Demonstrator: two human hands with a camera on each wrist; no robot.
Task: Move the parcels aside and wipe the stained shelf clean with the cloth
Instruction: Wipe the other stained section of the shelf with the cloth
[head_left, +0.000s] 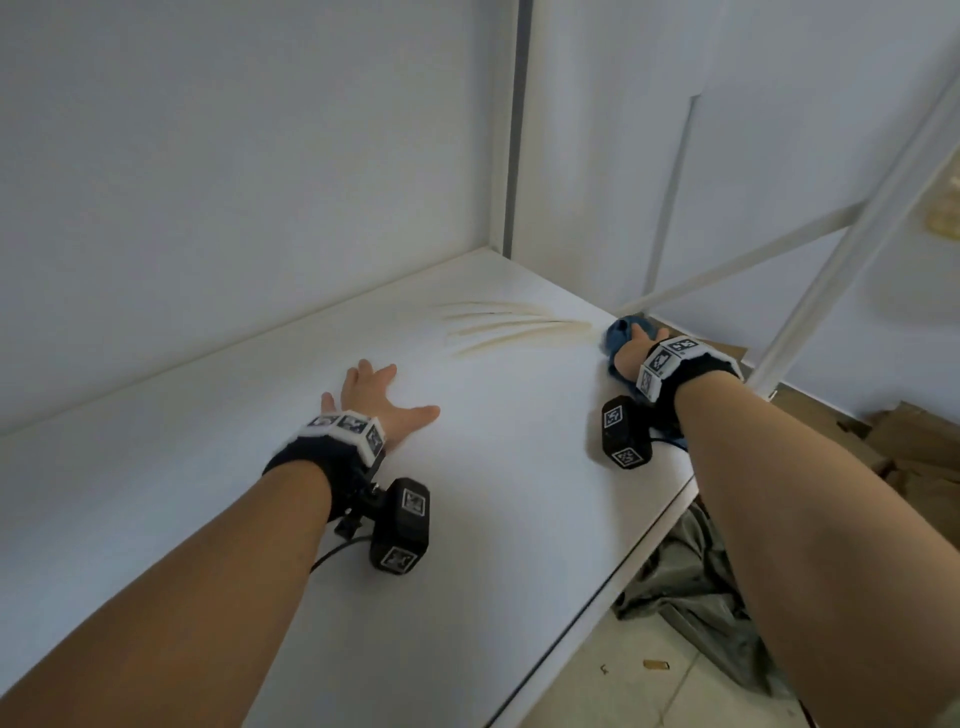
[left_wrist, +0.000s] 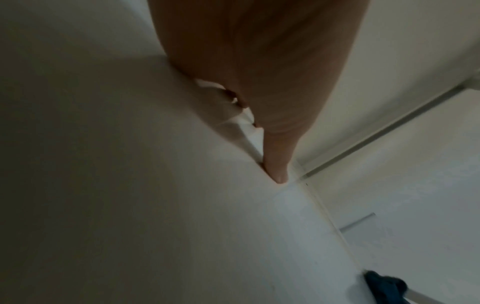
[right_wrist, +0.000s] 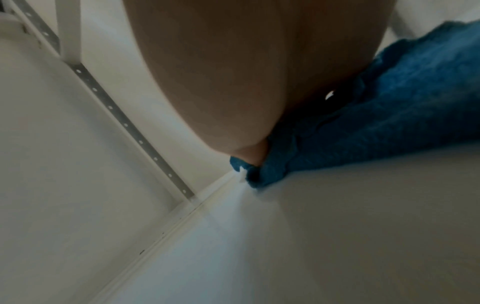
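Observation:
The white shelf (head_left: 291, 530) carries several tan stain streaks (head_left: 514, 327) near its back right corner. My left hand (head_left: 382, 397) lies flat on the shelf with fingers spread, short of the streaks; in the left wrist view a fingertip (left_wrist: 278, 172) presses the board. My right hand (head_left: 636, 340) grips a bunched blue cloth (head_left: 618, 332) at the shelf's right edge, just right of the streaks. In the right wrist view the cloth (right_wrist: 389, 107) sits under the palm (right_wrist: 221, 92); the fingers are hidden. The cloth (left_wrist: 384, 286) also shows in the left wrist view. No parcel stands on the shelf.
A white upright post (head_left: 511, 124) stands at the back corner and a slanted white brace (head_left: 852, 249) crosses on the right. On the floor to the right lie brown cardboard boxes (head_left: 914, 447) and a grey fabric heap (head_left: 696, 587). White walls close the back.

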